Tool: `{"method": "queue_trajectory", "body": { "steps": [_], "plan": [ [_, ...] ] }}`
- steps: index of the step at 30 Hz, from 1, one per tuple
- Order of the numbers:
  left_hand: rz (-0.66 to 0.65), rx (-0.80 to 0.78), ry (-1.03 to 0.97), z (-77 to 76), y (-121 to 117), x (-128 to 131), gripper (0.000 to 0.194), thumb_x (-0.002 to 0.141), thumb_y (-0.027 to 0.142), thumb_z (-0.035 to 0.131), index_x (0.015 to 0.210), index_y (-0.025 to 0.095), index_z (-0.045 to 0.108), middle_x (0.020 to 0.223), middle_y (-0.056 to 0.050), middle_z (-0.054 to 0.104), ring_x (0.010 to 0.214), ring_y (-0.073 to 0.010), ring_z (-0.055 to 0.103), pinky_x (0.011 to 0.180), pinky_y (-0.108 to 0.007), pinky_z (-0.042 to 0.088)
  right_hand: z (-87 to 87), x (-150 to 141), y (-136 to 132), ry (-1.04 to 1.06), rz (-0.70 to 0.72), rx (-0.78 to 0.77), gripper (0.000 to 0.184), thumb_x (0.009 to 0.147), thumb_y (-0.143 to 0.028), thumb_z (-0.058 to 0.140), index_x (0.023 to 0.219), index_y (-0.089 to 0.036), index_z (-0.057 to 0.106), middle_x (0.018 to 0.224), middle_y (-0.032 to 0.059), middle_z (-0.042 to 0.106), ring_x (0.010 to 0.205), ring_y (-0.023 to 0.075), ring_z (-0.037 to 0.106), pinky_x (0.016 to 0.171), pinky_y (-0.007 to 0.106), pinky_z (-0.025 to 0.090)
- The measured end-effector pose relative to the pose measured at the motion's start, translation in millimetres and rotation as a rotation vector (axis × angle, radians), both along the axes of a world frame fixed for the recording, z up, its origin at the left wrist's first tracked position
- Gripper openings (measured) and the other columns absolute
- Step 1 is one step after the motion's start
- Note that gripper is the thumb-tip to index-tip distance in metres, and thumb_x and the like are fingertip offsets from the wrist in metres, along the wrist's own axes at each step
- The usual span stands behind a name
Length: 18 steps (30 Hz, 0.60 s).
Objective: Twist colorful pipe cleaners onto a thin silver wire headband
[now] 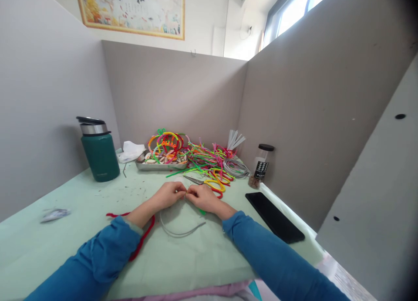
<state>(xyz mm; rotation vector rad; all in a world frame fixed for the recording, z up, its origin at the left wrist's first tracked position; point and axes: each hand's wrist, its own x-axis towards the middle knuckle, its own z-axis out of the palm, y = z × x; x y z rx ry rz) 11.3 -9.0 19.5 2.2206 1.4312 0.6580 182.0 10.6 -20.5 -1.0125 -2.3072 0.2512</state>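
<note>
My left hand (pixel 168 195) and my right hand (pixel 205 197) meet fingertip to fingertip above the table, both pinched closed. What they pinch is too small to make out. Just below them lies a thin grey headband (pixel 181 235), a curved hoop whose upper left end runs up toward my left hand. A short green pipe cleaner end (pixel 201 211) shows under my right hand. Beneath my left forearm, a red pipe cleaner (pixel 146 236) lies bent and partly covered. Scissors (pixel 215 186) with yellow and red handles rest right behind my right hand.
Behind lie a metal tray (pixel 161 166) with colourful pipe cleaner hoops, a heap of loose pipe cleaners (pixel 209 155) and a coil of grey headbands (pixel 237 167). A green bottle (pixel 100 157) stands left; a clear jar (pixel 260 168) and a black phone (pixel 275 217) are right. Partitions enclose the table.
</note>
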Motion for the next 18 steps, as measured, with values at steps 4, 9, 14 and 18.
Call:
{"method": "queue_trajectory", "body": {
  "steps": [4, 9, 14, 18],
  "plan": [
    [0.002, -0.063, -0.104, -5.5, 3.1, -1.2, 0.022, 0.070, 0.035, 0.045, 0.081, 0.017, 0.054, 0.064, 0.002, 0.060, 0.046, -0.0085, 0.046, 0.044, -0.019, 0.034, 0.4, -0.2, -0.2, 0.008, 0.000, 0.004, 0.016, 0.080, -0.028, 0.049, 0.076, -0.018, 0.060, 0.065, -0.0023, 0.059, 0.057, 0.0085, 0.046, 0.053, 0.020, 0.025],
    [0.049, -0.074, -0.095, -9.1, 7.3, -2.8, 0.022, 0.068, 0.037, 0.048, 0.072, 0.016, 0.053, 0.055, 0.002, 0.058, 0.043, -0.0079, 0.042, 0.042, -0.018, 0.031, 3.0, -0.5, -2.6, 0.018, -0.014, 0.025, 0.016, 0.079, -0.028, 0.049, 0.076, -0.017, 0.061, 0.063, -0.0020, 0.058, 0.056, 0.0088, 0.046, 0.051, 0.020, 0.025],
    [0.067, -0.080, -0.047, -5.8, 5.1, -2.5, 0.028, 0.069, 0.042, 0.047, 0.061, 0.015, 0.054, 0.048, 0.003, 0.049, 0.041, -0.0078, 0.039, 0.040, -0.019, 0.029, 3.6, 0.1, -3.3, 0.034, -0.004, 0.023, 0.013, 0.078, -0.025, 0.050, 0.077, -0.018, 0.061, 0.064, -0.0021, 0.059, 0.057, 0.0088, 0.047, 0.051, 0.020, 0.026],
    [0.066, -0.177, -0.098, -7.0, 5.1, -2.7, 0.030, 0.069, 0.045, 0.047, 0.064, 0.016, 0.052, 0.048, 0.005, 0.045, 0.035, -0.0063, 0.035, 0.035, -0.019, 0.025, 3.1, 0.2, -3.2, 0.046, 0.001, 0.027, 0.013, 0.078, -0.025, 0.050, 0.077, -0.018, 0.061, 0.063, -0.0023, 0.059, 0.056, 0.0087, 0.047, 0.051, 0.019, 0.026]
  ]
}}
